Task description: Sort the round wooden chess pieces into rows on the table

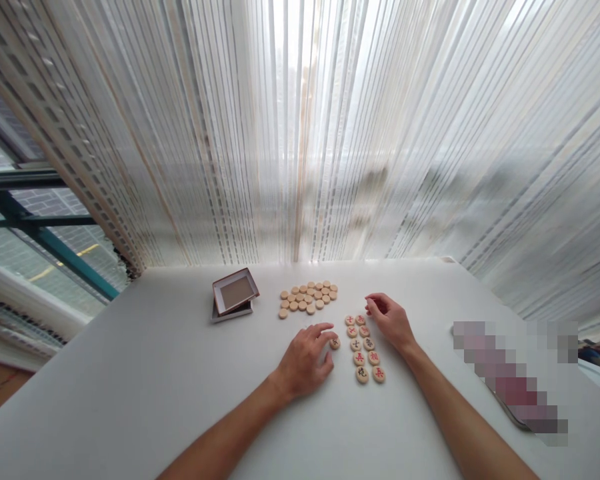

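Observation:
My left hand [306,359] has its thumb and fingers apart, with fingertips at a wooden Chinese chess piece [335,343] with a dark character. They seem to touch its edge, without a clear grip. To the right, two columns of face-up pieces run toward me, including a red-marked piece [379,374] and a black-marked piece [362,375]. Beside the far end of these columns is my right hand [389,317], fingers curled and pinched together; no piece shows between them. Farther back lies a cluster of blank-side-up pieces [303,297] in uneven rows.
A shallow open box [236,293] rests tilted on another box part [220,317] at the back left of the white table [130,373]. A blurred-out flat object [515,387] lies on the right. Striped sheer curtains [260,133] hang behind the table's far edge.

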The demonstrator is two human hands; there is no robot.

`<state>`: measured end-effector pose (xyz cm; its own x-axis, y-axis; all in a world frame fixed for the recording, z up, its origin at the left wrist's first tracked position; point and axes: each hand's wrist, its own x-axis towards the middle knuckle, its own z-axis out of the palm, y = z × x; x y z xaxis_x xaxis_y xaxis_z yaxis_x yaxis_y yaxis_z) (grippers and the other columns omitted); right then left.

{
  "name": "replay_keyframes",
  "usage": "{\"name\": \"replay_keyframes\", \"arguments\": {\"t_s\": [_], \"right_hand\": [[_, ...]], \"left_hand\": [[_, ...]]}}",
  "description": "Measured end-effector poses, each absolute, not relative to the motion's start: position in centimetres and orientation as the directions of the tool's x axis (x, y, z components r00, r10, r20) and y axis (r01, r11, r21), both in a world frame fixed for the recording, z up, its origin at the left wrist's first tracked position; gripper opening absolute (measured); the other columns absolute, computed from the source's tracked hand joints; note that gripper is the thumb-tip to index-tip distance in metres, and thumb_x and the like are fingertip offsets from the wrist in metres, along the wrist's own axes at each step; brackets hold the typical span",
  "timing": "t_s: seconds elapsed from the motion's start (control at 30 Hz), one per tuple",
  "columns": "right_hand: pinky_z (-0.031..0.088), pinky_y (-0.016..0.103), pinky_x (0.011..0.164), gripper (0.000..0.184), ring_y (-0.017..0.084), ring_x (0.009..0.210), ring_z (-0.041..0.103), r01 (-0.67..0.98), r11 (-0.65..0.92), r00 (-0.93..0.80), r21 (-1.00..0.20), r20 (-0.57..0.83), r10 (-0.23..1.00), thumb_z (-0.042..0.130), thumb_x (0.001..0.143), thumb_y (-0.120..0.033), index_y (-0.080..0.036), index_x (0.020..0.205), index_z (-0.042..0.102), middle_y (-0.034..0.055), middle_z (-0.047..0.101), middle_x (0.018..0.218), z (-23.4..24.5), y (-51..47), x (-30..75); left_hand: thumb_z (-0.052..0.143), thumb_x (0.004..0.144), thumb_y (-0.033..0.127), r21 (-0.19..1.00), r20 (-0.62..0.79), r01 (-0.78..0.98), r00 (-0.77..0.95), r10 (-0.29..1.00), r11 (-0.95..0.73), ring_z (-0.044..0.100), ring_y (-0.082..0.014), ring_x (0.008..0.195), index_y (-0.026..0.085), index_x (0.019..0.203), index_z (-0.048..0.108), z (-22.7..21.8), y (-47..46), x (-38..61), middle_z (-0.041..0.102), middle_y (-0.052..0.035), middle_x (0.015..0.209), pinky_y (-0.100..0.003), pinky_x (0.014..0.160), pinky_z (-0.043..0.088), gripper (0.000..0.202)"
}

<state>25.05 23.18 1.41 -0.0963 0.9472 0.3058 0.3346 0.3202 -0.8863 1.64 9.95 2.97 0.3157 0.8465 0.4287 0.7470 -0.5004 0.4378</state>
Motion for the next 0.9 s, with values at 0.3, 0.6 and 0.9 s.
{"name": "replay_keyframes", "arguments": {"t_s": [0.3, 0.6, 0.9], "right_hand": [[0.058, 0.034, 0.072, 0.030, 0.021, 0.071, 0.073, 0.344, 0.316, -0.088, -0.884, 0.305, 0.948, 0.061, 0.088, -0.049, -0.021, 0.096, 0.069, 0.0047, 0.075, 0.080, 1.5, 23.0, 25.0], [0.058, 0.033, 0.073, 0.028, 0.021, 0.073, 0.073, 0.345, 0.311, -0.096, -0.885, 0.297, 0.950, 0.059, 0.089, -0.047, -0.022, 0.095, 0.068, 0.0037, 0.075, 0.080, 1.7, 23.0, 25.0], [0.057, 0.033, 0.073, 0.026, 0.021, 0.073, 0.073, 0.354, 0.306, -0.098, -0.884, 0.290, 0.952, 0.059, 0.090, -0.045, -0.021, 0.096, 0.067, 0.0039, 0.074, 0.079, 1.7, 23.1, 25.0]], "left_hand": [[0.064, 0.093, 0.024, 0.448, 0.405, 0.779, 0.262, 0.876, -0.440, 0.063, -0.0212, 0.088, 0.021, 0.092, 0.067, 2.7, 12.8, 2.6, 0.071, -0.0037, 0.091, -0.033, 0.082, 0.051, 0.005], [0.059, 0.094, 0.019, 0.426, 0.449, 0.801, 0.218, 0.867, -0.421, 0.062, -0.0226, 0.092, 0.021, 0.098, 0.065, 2.6, 15.1, 3.4, 0.071, -0.0046, 0.092, -0.034, 0.081, 0.052, 0.008], [0.063, 0.092, 0.022, 0.457, 0.459, 0.783, 0.198, 0.866, -0.422, 0.066, -0.0182, 0.083, 0.023, 0.111, 0.061, 2.5, 14.8, 2.7, 0.065, -0.0059, 0.122, -0.034, 0.082, 0.057, 0.020]]}}
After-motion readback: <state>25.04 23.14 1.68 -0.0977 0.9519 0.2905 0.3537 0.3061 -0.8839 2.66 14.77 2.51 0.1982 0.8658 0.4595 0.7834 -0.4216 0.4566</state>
